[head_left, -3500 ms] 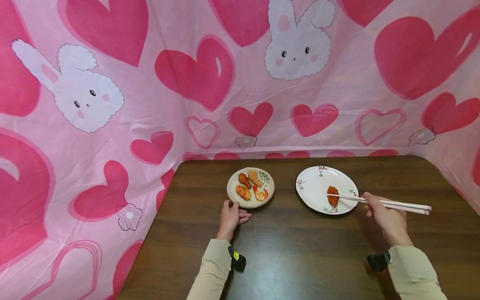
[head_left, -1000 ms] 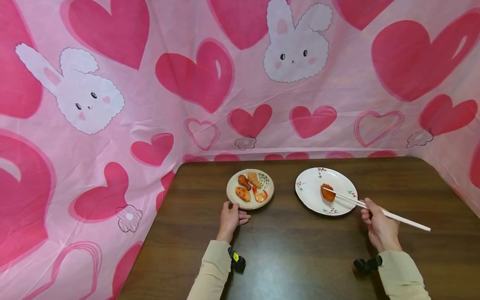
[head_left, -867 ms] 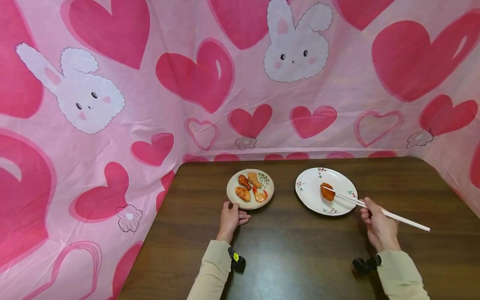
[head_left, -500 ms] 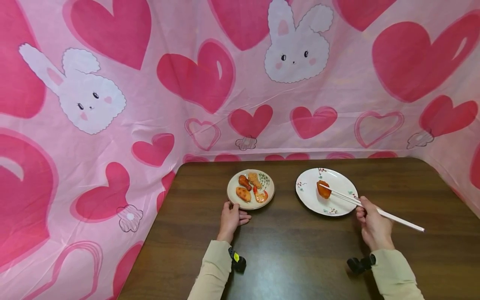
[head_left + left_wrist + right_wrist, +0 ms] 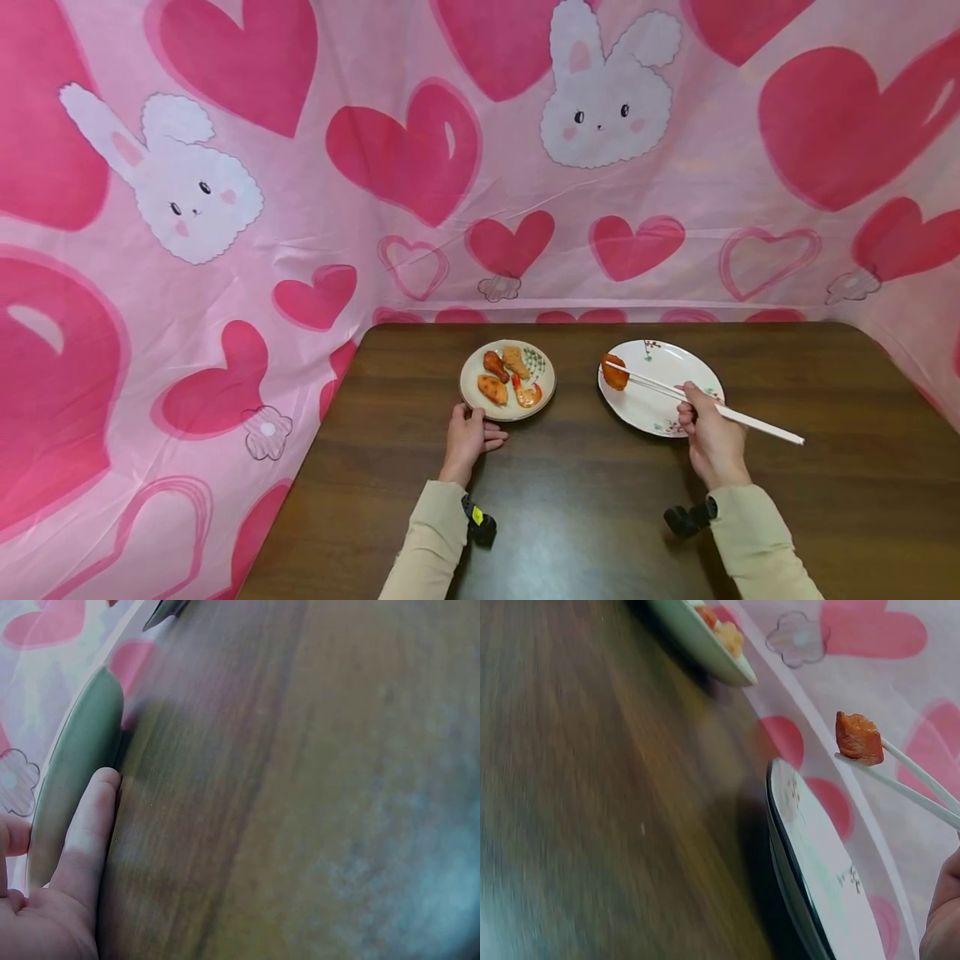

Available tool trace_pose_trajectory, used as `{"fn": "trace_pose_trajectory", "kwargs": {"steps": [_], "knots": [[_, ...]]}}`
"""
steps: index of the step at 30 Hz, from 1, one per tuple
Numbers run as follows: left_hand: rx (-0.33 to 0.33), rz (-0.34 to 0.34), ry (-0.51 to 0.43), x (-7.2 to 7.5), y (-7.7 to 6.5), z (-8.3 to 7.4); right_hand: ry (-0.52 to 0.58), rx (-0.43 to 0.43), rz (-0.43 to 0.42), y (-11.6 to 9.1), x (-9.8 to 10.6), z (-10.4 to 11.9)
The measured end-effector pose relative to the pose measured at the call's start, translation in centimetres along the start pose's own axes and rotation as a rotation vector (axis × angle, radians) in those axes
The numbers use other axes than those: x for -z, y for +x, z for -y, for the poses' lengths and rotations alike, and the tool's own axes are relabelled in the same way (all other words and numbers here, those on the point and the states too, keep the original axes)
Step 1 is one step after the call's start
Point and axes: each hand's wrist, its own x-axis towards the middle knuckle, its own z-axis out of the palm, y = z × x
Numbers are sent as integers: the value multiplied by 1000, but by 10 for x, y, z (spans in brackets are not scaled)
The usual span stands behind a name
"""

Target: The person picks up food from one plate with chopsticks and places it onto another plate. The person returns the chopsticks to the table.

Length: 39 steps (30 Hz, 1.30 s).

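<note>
My right hand (image 5: 716,437) grips a pair of white chopsticks (image 5: 757,423). Their tips pinch a reddish-brown piece of meat (image 5: 615,372), over the left rim of a large white plate (image 5: 660,408) with a floral pattern. In the right wrist view the meat (image 5: 859,739) hangs above the level of that plate (image 5: 817,862). At the near rim of a small cream plate (image 5: 517,412) is my left hand (image 5: 468,437). In the left wrist view its thumb lies at the top of the rim and a finger stretches along the plate's outer side (image 5: 82,742).
On the small plate lie a drumstick (image 5: 495,365), a fried piece (image 5: 515,360), a shrimp (image 5: 527,393) and a browned flat piece (image 5: 492,388). A dark wooden table (image 5: 570,517) carries both plates. Pink heart-patterned cloth (image 5: 450,275) hangs close behind its far edge.
The meat was on the large plate's right half; my right hand has lifted it with the chopsticks and carried it left to the plate's left rim. My left hand has stayed at the small plate.
</note>
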Motion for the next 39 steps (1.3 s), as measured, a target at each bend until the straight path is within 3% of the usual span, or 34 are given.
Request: {"fn": "trace_pose_trajectory", "kwargs": {"steps": [18,39], "knots": [[-9,8,-8,-2,1,3,-102,64,141,-7,-50,-24],[-15,6,-14,1,2,3,-266,78,190,-7,-78,-51]]}}
